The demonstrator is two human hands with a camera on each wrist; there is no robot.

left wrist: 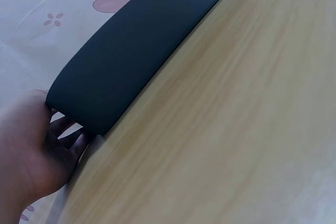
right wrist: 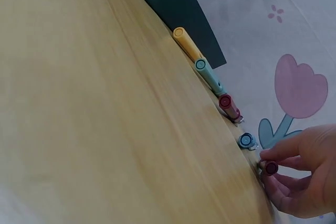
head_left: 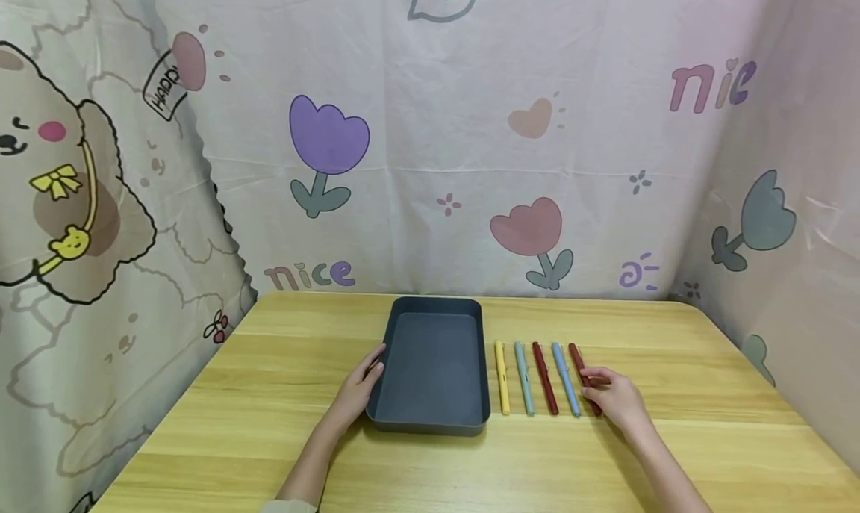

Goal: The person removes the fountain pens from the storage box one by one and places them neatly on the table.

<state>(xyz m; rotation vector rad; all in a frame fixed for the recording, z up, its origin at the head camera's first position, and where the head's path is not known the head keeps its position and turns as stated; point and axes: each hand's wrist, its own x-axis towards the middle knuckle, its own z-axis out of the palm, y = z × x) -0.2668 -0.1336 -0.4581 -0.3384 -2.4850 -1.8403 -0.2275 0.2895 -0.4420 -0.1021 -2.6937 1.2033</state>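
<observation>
A dark grey rectangular tray (head_left: 428,426) lies on the wooden table, nothing inside it. My left hand (head_left: 356,390) holds its left side, thumb at the rim and fingers along the outer wall; in the left wrist view the fingers (left wrist: 79,142) curl low by the tray's corner. To the right of the tray lies a row of pens: yellow (head_left: 502,378), light green (head_left: 524,378), dark red (head_left: 545,378) and light blue (head_left: 566,378). At the row's right end, my right hand (head_left: 619,399) pinches another dark red pen (right wrist: 271,168) between thumb and fingers.
The table (head_left: 269,393) has a light wood grain. A printed cloth (head_left: 430,125) with tulips and hearts hangs right behind its back edge. More cloth (head_left: 134,289) with a cartoon animal covers the left side, and it continues on the right.
</observation>
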